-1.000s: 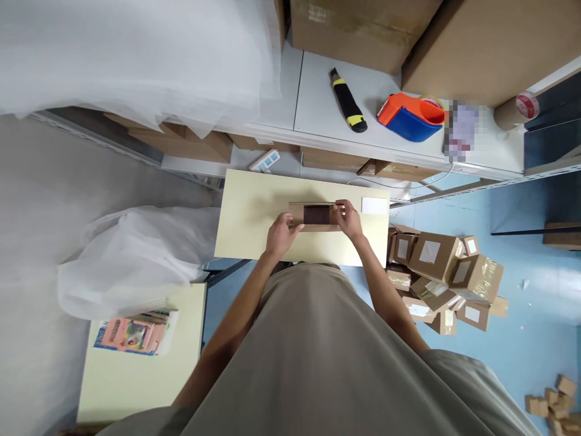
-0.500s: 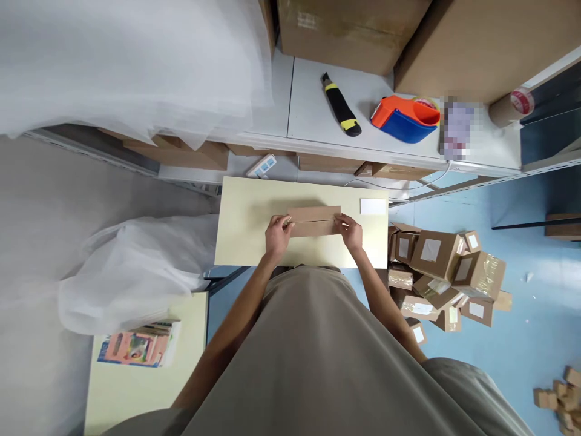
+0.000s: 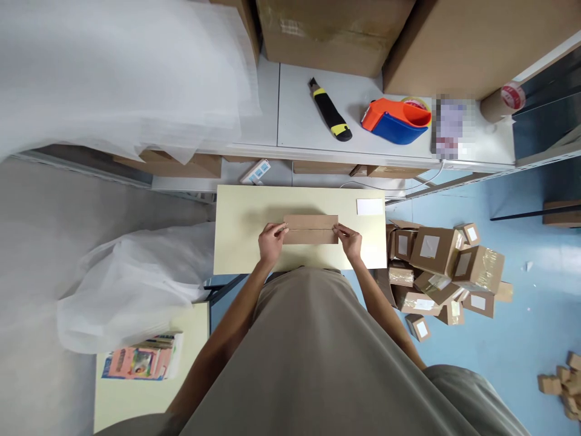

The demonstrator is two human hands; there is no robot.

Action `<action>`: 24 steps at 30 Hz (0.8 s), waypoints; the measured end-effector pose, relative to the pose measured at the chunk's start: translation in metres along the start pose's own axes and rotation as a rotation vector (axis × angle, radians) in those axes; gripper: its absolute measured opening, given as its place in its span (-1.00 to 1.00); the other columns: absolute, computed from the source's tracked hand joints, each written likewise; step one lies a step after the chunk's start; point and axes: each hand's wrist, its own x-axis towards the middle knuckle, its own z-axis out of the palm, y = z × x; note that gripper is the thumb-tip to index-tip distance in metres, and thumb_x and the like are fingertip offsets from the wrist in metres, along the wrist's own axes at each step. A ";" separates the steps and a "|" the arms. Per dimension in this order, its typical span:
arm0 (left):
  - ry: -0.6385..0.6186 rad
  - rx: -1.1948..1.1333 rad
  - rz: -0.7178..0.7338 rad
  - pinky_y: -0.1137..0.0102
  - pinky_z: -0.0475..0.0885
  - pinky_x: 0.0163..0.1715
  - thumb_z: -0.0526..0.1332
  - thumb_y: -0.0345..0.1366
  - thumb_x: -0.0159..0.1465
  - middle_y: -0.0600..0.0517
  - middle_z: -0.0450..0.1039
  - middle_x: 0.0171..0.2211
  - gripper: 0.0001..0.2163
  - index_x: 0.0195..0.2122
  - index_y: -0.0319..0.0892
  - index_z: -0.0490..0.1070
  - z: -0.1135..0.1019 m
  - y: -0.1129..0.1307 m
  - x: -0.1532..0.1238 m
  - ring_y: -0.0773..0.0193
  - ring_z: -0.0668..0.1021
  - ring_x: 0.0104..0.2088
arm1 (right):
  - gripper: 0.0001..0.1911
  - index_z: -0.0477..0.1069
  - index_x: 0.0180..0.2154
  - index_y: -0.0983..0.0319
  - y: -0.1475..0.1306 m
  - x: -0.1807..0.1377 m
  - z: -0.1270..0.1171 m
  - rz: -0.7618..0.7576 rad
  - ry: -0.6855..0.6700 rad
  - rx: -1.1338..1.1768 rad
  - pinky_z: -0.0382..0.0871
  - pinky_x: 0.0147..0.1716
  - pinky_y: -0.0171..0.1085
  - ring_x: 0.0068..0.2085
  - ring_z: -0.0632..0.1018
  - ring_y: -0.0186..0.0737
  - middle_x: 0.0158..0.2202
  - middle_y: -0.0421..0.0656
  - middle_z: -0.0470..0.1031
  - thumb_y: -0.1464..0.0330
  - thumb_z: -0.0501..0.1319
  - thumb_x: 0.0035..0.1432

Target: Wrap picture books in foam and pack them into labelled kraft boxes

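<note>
A small brown cardboard box [image 3: 311, 236] with a seam along its middle is on or just over the pale yellow table [image 3: 240, 242]. My left hand [image 3: 272, 241] pinches its left end at the seam. At the right end, the fingers of my right hand [image 3: 348, 240] are closed on the same seam. The two flaps of the box lie side by side, meeting at that line. A white label [image 3: 369, 207] lies on the table beyond my right hand.
A grey shelf ahead carries a utility knife [image 3: 330, 110], an orange and blue tape dispenser [image 3: 397, 121], a tape roll [image 3: 503, 102] and large cartons [image 3: 333, 36]. Taped boxes [image 3: 438, 248] are heaped on the floor at right. White foam sheeting [image 3: 136, 278] and books [image 3: 143, 357] are at left.
The view has shifted slightly, so the shelf items appear further left and the table lower. Both hands keep hold of the box ends; its flaps look much the same.
</note>
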 end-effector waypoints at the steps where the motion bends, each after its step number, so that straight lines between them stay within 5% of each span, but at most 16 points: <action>1: 0.009 -0.006 -0.005 0.26 0.65 -0.05 0.40 -0.29 0.42 -0.07 0.69 -0.10 -0.86 -0.05 -0.08 0.75 0.001 -0.001 0.000 0.17 0.72 -0.18 | -0.57 0.80 -0.12 0.18 0.001 0.002 0.000 0.003 0.002 0.023 0.63 0.33 0.04 0.20 0.75 0.19 0.11 -0.05 0.78 -0.02 0.48 0.20; 17: 0.049 -0.208 -0.182 0.25 0.61 -0.14 0.37 0.00 0.40 -0.11 0.69 -0.12 -0.69 -0.08 -0.13 0.73 0.007 -0.005 -0.003 0.14 0.68 -0.23 | -0.50 0.76 -0.24 0.17 0.007 0.006 0.006 0.057 0.026 0.195 0.62 0.28 0.10 0.22 0.72 0.24 0.05 0.01 0.80 -0.12 0.52 0.05; 21: 0.083 -0.069 -0.076 0.19 0.62 -0.06 0.36 0.03 0.44 -0.10 0.61 -0.13 -0.71 -0.14 -0.08 0.71 0.002 0.005 0.002 0.13 0.65 -0.22 | -0.44 0.74 -0.21 0.16 -0.007 0.008 -0.001 -0.063 -0.027 0.038 0.71 0.11 0.04 0.10 0.75 0.15 0.08 0.04 0.77 -0.20 0.41 0.18; 24: 0.126 0.042 0.089 0.15 0.61 0.00 0.37 0.00 0.46 -0.09 0.54 -0.17 -0.74 -0.16 -0.07 0.70 -0.002 0.033 0.022 0.09 0.62 -0.17 | -0.45 0.72 -0.10 0.16 -0.048 0.026 -0.025 -0.316 -0.022 -0.163 0.68 0.12 0.05 0.06 0.74 0.12 0.07 0.08 0.75 -0.17 0.31 0.36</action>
